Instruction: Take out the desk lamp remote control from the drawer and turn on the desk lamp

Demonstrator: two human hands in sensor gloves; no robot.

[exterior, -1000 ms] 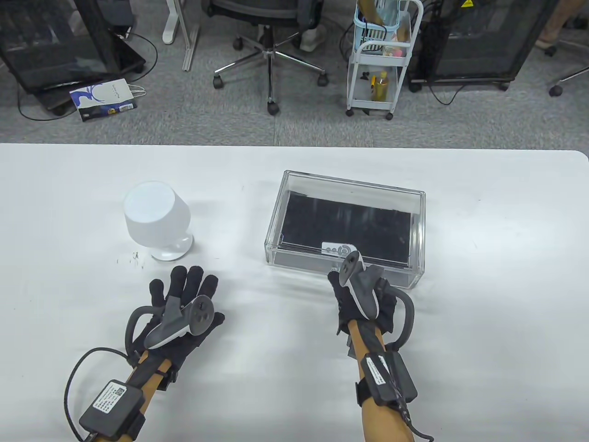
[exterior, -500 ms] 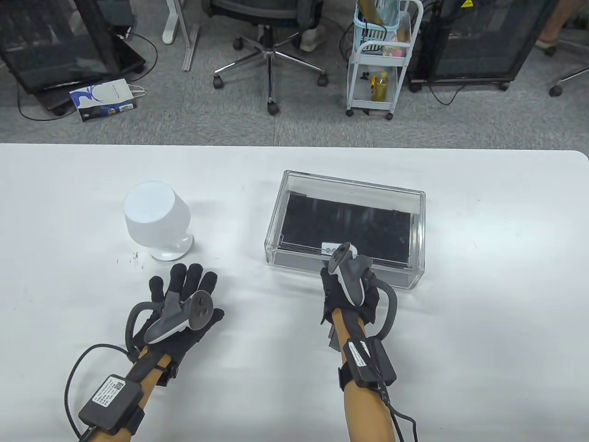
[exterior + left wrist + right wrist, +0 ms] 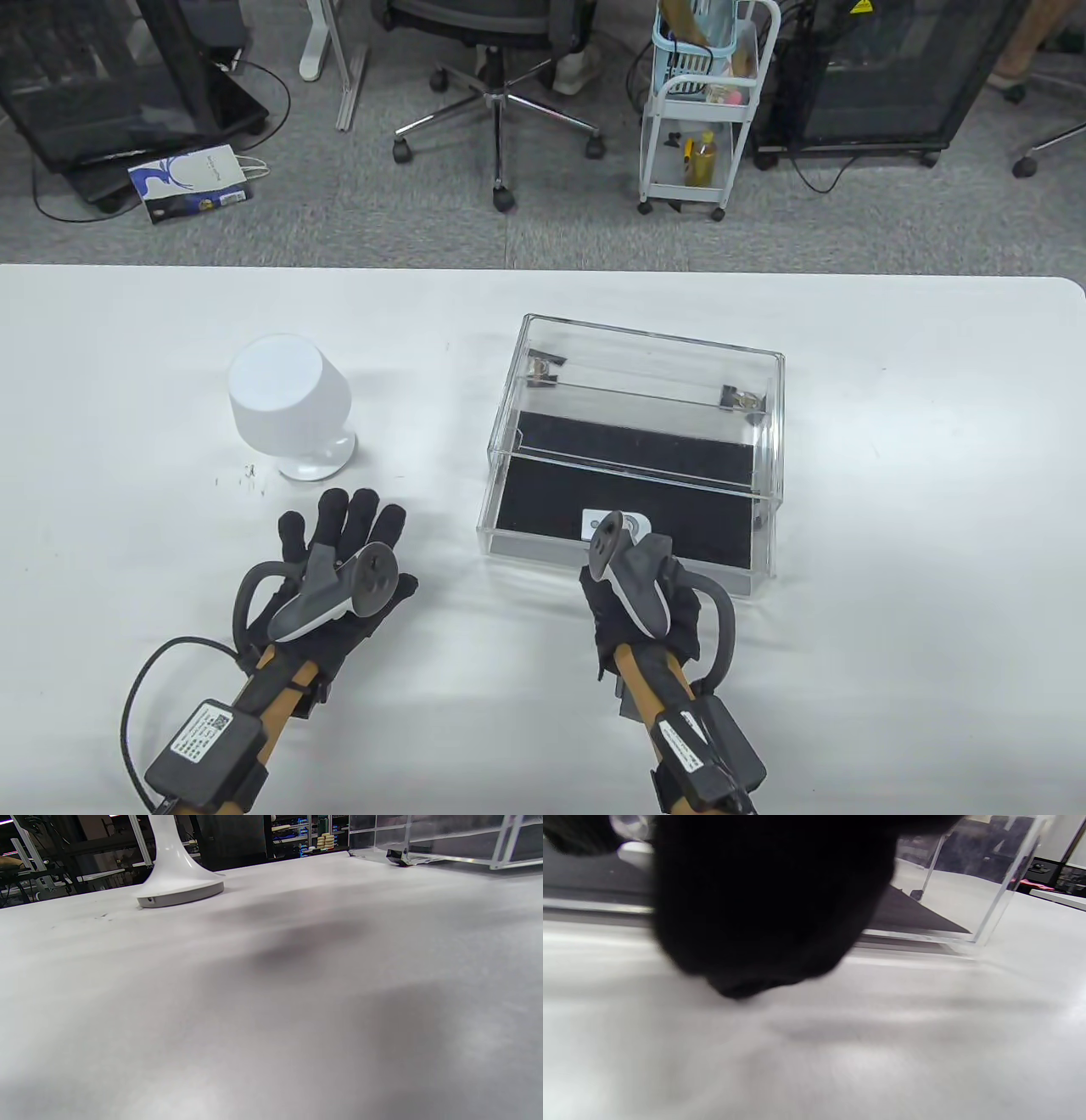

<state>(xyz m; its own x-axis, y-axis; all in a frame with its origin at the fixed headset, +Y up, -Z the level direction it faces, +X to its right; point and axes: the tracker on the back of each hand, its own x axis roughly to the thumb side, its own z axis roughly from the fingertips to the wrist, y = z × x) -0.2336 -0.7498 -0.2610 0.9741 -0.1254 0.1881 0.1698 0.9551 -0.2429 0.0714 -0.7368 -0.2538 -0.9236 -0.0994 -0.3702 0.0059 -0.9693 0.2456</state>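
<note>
In the table view, the remote (image 3: 612, 525) is lying flat on the black liner at the front of the drawer (image 3: 543, 509), which is standing pulled out of the clear case (image 3: 649, 340). Its long axis is running left to right. The right hand (image 3: 638, 594) is sitting at the drawer's front wall, just below the remote, so it is by far the nearer; its tracker is covering part of the remote, and how its fingers are lying I cannot tell. The left hand (image 3: 335, 560) is resting flat on the table (image 3: 891, 552) with fingers spread, near the lamp (image 3: 288, 403) and well apart from the drawer.

In the left wrist view, only the lamp base (image 3: 180, 893) and a case corner are showing.

In the right wrist view, a dark glove is blocking most of the picture, with the drawer's clear front wall (image 3: 967, 935) just behind; that wall is what the hand will likely have to reach over.
</note>
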